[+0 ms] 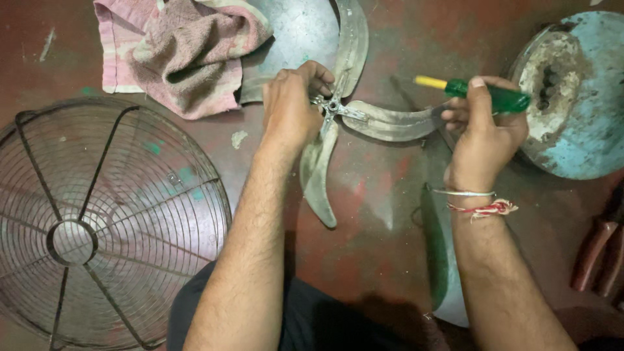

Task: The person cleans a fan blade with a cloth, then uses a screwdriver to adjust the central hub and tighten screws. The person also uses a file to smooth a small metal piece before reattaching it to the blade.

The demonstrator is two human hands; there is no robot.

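From where I watch, my left hand (289, 110) is curled shut around the hub (333, 106) of a bare metal fan blade (351, 45), which lies flat on the red floor (364, 214) between a wire fan guard (104, 221) on the left and a blue round housing (578, 97) on the right. My right hand (484, 130) is wrapped closed around a green-handled screwdriver (497, 96); its yellow end points toward the hub but stands apart from it, and I cannot tell where the shaft is. The risks I judge from here: the fingertips sit right at the small fittings of the hub, so a tool that skids off could jab them. The blade edges look thin and could cut if the piece spins under my palm, since nothing but that one hand pins it down. A loose part could roll off across the floor and vanish under the pink towel (182, 52) or into the guard's wires. The pliers with red handles (601, 250) by my right forearm sit where an elbow could knock them.
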